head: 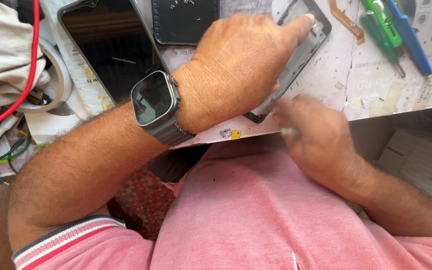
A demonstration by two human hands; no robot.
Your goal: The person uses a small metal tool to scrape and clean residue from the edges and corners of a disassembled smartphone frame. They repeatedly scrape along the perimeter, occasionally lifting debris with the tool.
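Note:
My left hand lies palm down over a dark phone frame on the white work mat, its index finger stretched to the frame's far corner. A dark square watch sits on that wrist. My right hand is blurred at the frame's near end, fingers curled around a small silvery tool whose tip is hidden. Most of the frame is covered by my left hand.
A black phone screen and a dark tray with small screws lie at the back left. Green and blue screwdrivers and an orange flex cable lie at the back right. Tape roll and red wires are far left.

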